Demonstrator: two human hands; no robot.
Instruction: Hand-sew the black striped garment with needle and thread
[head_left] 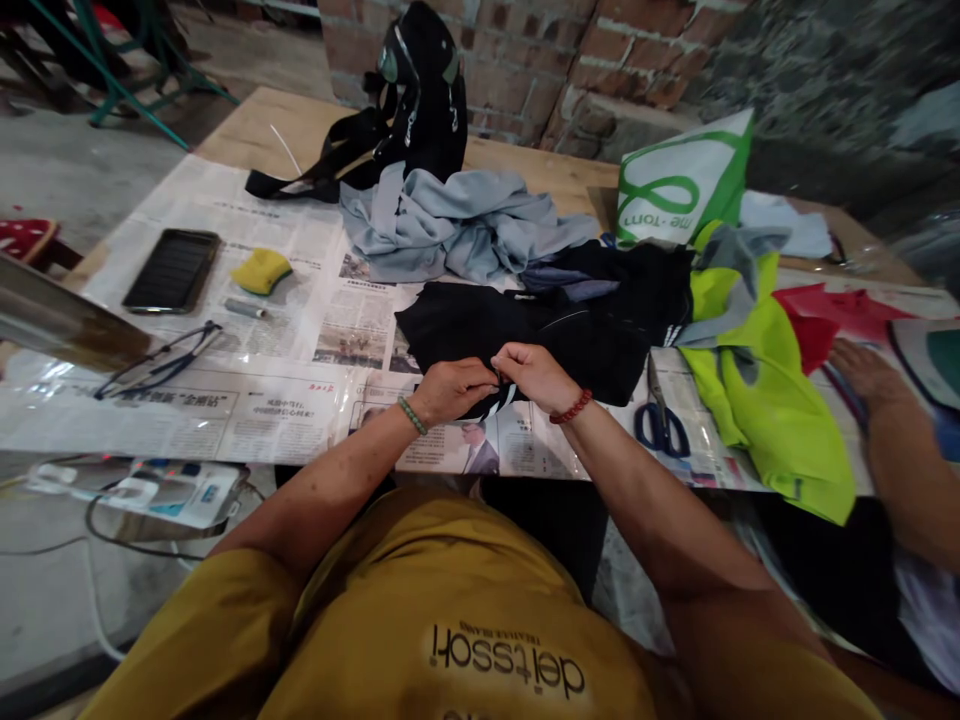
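Observation:
A black garment (457, 325) lies bunched on the newspaper in front of me, with white stripes along its near edge. My left hand (456, 390), with a green bead bracelet, pinches cloth at that edge. Close beside it, my right hand (538, 375), wearing a red bracelet, is closed on the same edge, thumb and finger pressed together. Anything small between the fingertips is hidden. To the right of my right hand lie scissors (661, 425) with dark blue handles, blades pointing away from me.
Behind the black garment are a grey cloth (465, 220) and a black bag (427, 100). A yellow-green garment (757, 380) hangs over the front edge, near another person's hand (862, 375). Left are a phone (171, 270), a sponge (261, 271), glasses (169, 360) and a bottle (67, 315).

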